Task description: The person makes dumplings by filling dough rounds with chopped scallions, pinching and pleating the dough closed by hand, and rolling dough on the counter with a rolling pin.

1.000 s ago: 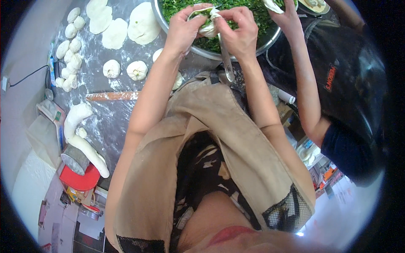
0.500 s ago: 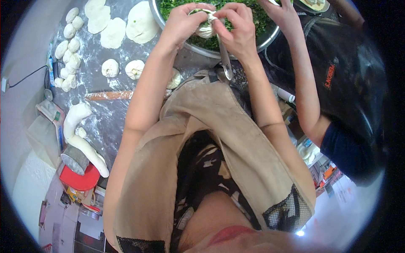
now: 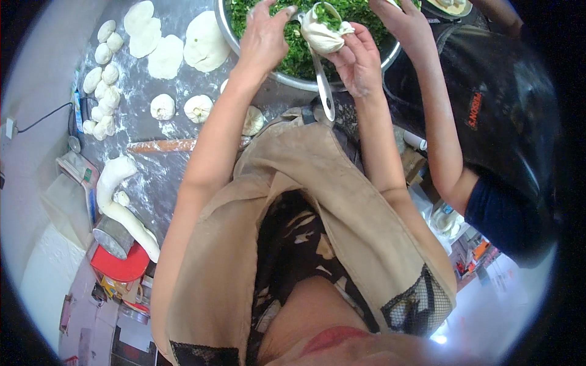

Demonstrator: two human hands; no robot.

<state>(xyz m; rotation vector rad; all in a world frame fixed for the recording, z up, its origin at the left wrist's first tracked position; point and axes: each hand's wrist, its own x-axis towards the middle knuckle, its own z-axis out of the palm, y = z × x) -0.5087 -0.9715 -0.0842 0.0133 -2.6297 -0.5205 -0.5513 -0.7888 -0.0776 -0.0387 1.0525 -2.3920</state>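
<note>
A filled bun (image 3: 322,39) of white dough, partly gathered, shows chopped greens at its unsealed top. My right hand (image 3: 360,64) grips its right side with thumb and fingers, over the near part of a metal bowl (image 3: 293,80) of chopped green filling (image 3: 305,66). Just left of the bun, my left hand (image 3: 266,38) is over the filling, thumb and fingers apart, holding nothing visible. Below the bun, a metal spoon (image 3: 323,91) has its handle across the bowl's near rim; its other end is hidden.
Another person's hand (image 3: 404,23) reaches over the bowl's right side. On the floured table (image 3: 137,91) lie dough rounds (image 3: 206,41), dough pieces (image 3: 105,97), shaped buns (image 3: 198,108), a rolling pin (image 3: 162,146) and a long dough roll (image 3: 122,210).
My left hand has come off the bun and moved left, its fingers spreading. The bun now rests in my right hand alone, tilted, with more greens visible.
</note>
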